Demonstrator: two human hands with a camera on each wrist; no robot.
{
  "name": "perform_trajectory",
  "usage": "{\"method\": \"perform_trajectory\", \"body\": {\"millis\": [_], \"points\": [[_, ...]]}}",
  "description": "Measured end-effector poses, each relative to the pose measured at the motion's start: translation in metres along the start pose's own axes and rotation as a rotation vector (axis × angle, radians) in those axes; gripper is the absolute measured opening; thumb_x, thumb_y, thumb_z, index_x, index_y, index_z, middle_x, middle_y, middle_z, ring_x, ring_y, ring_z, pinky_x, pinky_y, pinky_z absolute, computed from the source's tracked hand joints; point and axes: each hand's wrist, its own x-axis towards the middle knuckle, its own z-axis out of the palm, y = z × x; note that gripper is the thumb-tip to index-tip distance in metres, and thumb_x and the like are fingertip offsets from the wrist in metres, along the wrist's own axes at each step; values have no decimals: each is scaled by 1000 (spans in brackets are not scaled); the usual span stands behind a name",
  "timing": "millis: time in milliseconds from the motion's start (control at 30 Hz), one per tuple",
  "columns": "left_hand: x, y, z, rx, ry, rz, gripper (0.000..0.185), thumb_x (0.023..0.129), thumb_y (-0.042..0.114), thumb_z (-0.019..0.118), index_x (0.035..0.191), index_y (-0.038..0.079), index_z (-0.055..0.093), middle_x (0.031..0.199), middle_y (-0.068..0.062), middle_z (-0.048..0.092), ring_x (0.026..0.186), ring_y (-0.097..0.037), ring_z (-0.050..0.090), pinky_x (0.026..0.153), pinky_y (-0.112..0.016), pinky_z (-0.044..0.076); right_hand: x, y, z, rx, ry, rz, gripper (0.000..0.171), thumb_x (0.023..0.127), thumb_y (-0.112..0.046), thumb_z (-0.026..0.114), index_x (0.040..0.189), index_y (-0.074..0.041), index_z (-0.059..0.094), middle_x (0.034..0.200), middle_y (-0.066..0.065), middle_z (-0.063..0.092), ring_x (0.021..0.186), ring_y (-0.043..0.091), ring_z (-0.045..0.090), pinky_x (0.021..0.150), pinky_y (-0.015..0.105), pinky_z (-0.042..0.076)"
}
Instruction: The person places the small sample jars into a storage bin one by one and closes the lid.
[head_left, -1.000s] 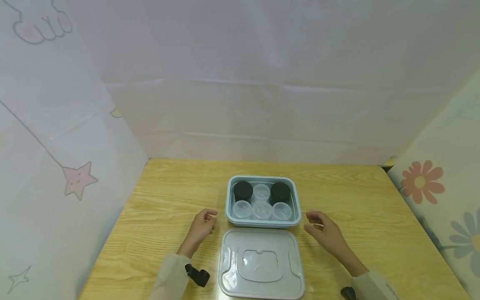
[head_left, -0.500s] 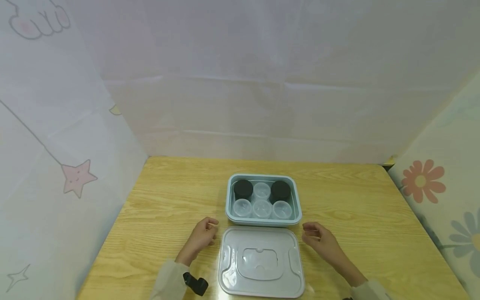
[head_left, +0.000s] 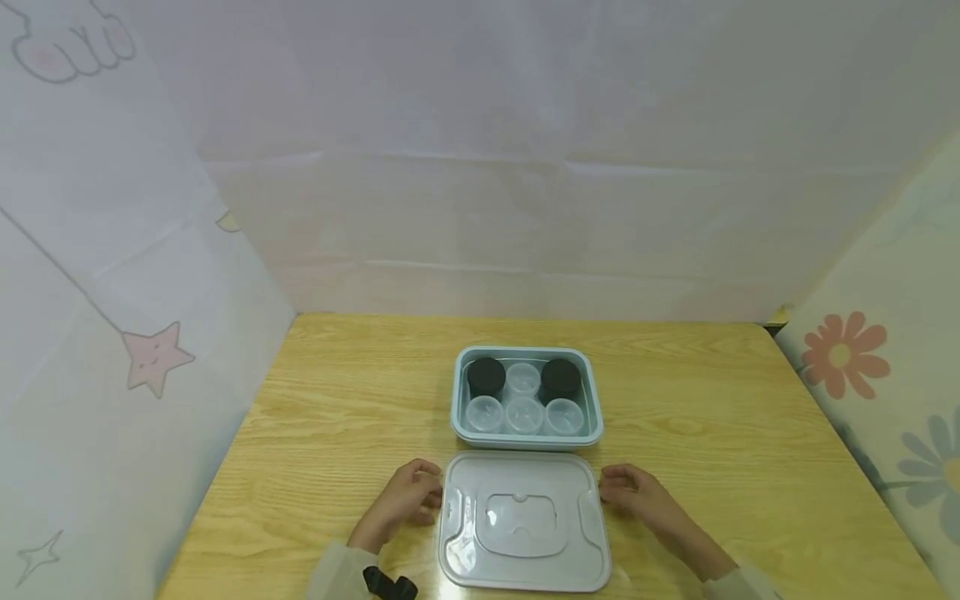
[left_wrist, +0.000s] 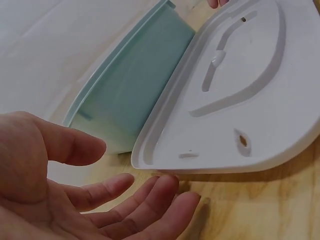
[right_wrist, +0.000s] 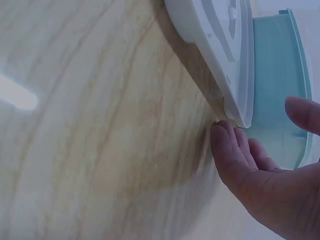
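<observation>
A whitish plastic lid [head_left: 521, 567] with a raised middle panel lies flat on the wooden table. Just behind it stands a light blue box [head_left: 596, 417], uncovered, with small clear-lidded containers [head_left: 523, 415] and two black round-topped ones [head_left: 486, 377] inside. My left hand [head_left: 411, 493] is at the lid's left edge, fingers loosely bent and thumb apart, as the left wrist view shows. On the other side my right hand [head_left: 636, 493] has its fingertips [right_wrist: 220, 131] by the lid's far right corner. Whether those fingertips touch the lid I cannot tell. Neither hand holds anything.
The wooden table [head_left: 337, 383] extends to both sides of the box. Pale cloth walls [head_left: 480, 208] with printed drawings enclose its back and sides. A black wrist device [head_left: 388, 583] sits at my left sleeve.
Both hands have drawn nearer to me, from beside the box down to beside the lid, and come closer to the lid's edges. The box and lid have stayed in place.
</observation>
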Motion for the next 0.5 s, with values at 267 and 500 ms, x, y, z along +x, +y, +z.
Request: {"method": "perform_trajectory", "body": {"millis": [267, 500], "points": [[-5, -6, 3, -21, -31, 2, 36, 95, 14, 45, 123, -9, 45, 102, -18, 60, 84, -20, 60, 62, -34, 56, -6, 6, 3, 121, -98, 53, 57, 96, -18, 51, 130, 23, 30, 117, 22, 60, 105, 29, 62, 86, 42, 53], [-5, -8, 5, -51, -32, 14, 39, 96, 16, 46, 124, -10, 42, 103, -19, 60, 83, -19, 61, 61, -34, 56, -6, 11, 4, 280, -116, 109, 55, 97, -17, 51, 131, 21, 32, 113, 13, 62, 102, 22, 63, 88, 40, 54]]}}
